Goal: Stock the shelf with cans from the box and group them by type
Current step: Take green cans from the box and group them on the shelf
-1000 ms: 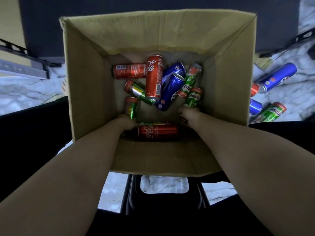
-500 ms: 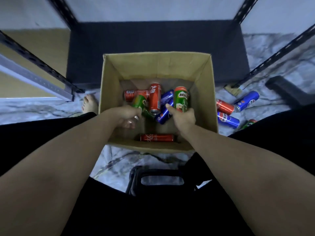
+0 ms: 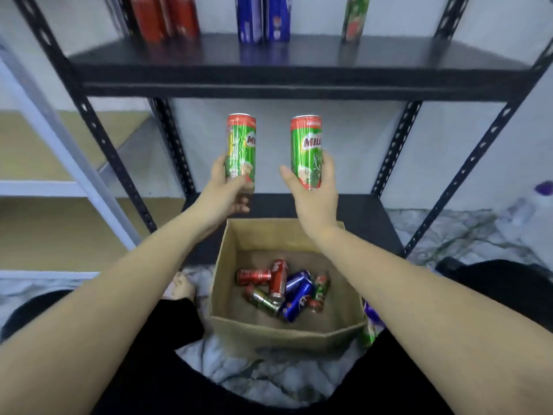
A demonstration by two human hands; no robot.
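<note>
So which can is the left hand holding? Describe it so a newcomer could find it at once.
Start at the black shelf, then drop to the two upright green Milo cans held above the cardboard box. The left hand grips the left Milo can; unlike its neighbour, it shows a yellow side panel and only part of the logo.

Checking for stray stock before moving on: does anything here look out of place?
Yes. Beside the brown cardboard box, at its right corner, a blue can and a green can lie on the marble floor, outside both box and shelf.

box on floor before shelf, cans in box
</note>
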